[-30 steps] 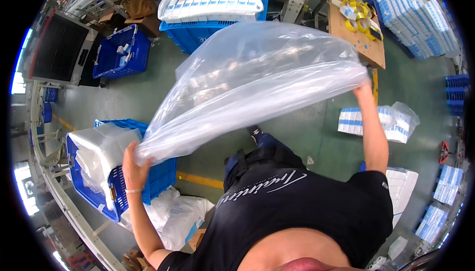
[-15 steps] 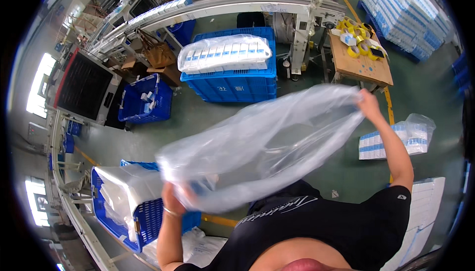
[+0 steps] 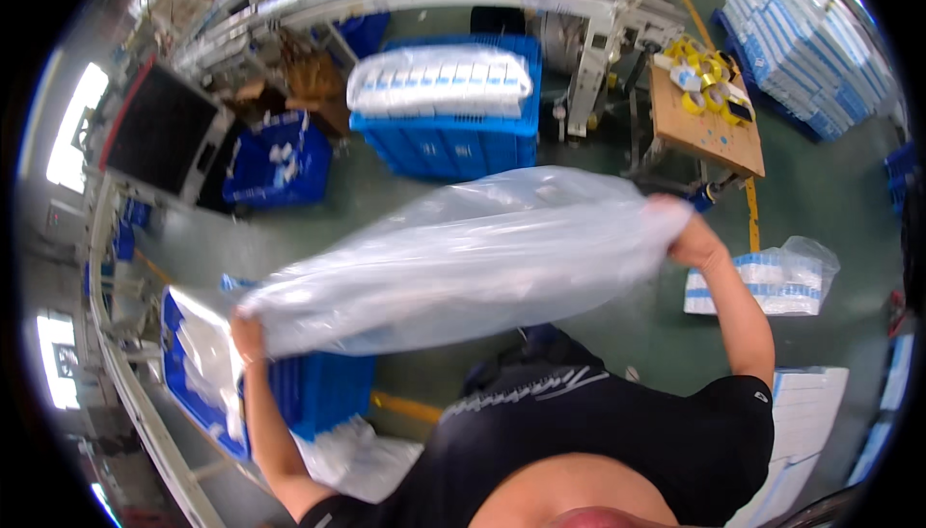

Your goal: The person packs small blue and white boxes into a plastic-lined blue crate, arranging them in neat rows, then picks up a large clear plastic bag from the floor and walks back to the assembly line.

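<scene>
Clear plastic bag (image 3: 453, 272) stretched sideways in the air, in front of the person's body. Left hand (image 3: 248, 335) closed on its left end, near a blue basket (image 3: 175, 366); right hand (image 3: 694, 237) gripping the right end, fingers blurred. Beyond the bag: blue crate (image 3: 453, 150) bearing wrapped white boxes (image 3: 439, 86). Farther right, yellow tape rolls (image 3: 709, 75) on a wooden table (image 3: 693, 125).

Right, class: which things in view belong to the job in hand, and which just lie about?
In use:
clear plastic film, held between left hand and right hand

Apparently lying about:
yellow tape rolls on the wooden table
blue basket
tall box stack
</scene>
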Motion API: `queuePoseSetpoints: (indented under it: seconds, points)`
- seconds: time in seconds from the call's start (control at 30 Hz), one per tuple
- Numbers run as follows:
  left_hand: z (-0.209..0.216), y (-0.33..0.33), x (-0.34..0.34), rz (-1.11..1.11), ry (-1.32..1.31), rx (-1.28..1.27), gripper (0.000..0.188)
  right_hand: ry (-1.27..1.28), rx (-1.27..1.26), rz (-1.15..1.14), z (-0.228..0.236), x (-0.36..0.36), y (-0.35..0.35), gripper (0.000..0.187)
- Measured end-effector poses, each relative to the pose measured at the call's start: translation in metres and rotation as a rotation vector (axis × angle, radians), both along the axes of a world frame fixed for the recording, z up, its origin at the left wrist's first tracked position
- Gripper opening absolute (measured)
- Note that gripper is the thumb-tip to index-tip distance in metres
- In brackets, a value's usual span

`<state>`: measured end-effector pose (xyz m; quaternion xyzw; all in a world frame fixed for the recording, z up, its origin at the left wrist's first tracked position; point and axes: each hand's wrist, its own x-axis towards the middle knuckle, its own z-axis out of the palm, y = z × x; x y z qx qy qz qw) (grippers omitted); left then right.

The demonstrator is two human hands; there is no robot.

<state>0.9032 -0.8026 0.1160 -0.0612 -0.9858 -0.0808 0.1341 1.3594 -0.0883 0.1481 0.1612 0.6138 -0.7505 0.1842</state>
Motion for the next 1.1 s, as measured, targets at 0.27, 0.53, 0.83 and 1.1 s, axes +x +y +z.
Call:
queuePoseSetpoints:
  seconds: [0.27,0.53,0.83,1.1]
  points:
    - [0.012,0.110,0.047,0.230,-0.477,1.565,0.041,-0.032,0.838,0.118,-0.024,0.000,0.031,0.033]
    - [0.091,0.139,0.221,-0.731,-1.155,0.846,0.053,-0.525,1.917,-0.953,-0.114,0.068,0.191,0.028]
    - [0.001,0.090,0.114,-0.287,-0.139,0.010,0.047,0.094,-0.091,-0.464,-0.047,-0.010,0.030,0.027]
    - [-0.040,0.047,0.042,0.260,-0.419,1.405,0.033,-0.019,0.629,0.604,0.001,-0.003,-0.019,0.042]
